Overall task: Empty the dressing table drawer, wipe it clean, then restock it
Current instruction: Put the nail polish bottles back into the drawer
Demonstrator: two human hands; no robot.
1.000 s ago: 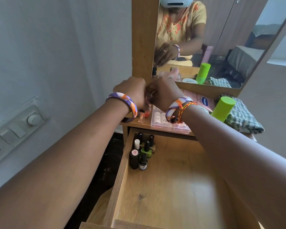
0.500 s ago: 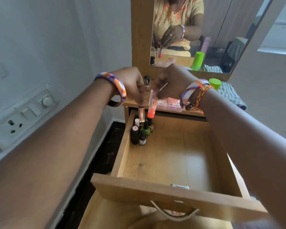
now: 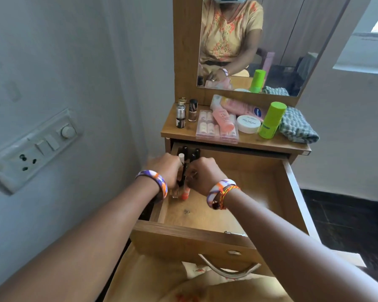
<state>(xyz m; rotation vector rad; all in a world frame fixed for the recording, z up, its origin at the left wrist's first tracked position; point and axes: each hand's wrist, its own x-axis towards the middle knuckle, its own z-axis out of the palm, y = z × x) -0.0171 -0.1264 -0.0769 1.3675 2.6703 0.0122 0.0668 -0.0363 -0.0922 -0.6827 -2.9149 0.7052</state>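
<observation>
The wooden drawer stands pulled out under the dressing table top. Both hands reach into its far left corner. My left hand grips a clear slim tube held upright against the drawer floor. Beside it, my right hand holds an orange-tipped tube, also upright. Just behind the hands, several dark nail polish bottles stand in the corner. The bare drawer floor fills the rest.
On the table top stand two small bottles, a clear nail kit box, pink tubes, a white jar, a green bottle and a folded checked cloth. A switch panel is on the left wall.
Both hands have come down from the table top into the drawer's back left corner, carrying one tube each. The view has tilted back, showing the table top again.
</observation>
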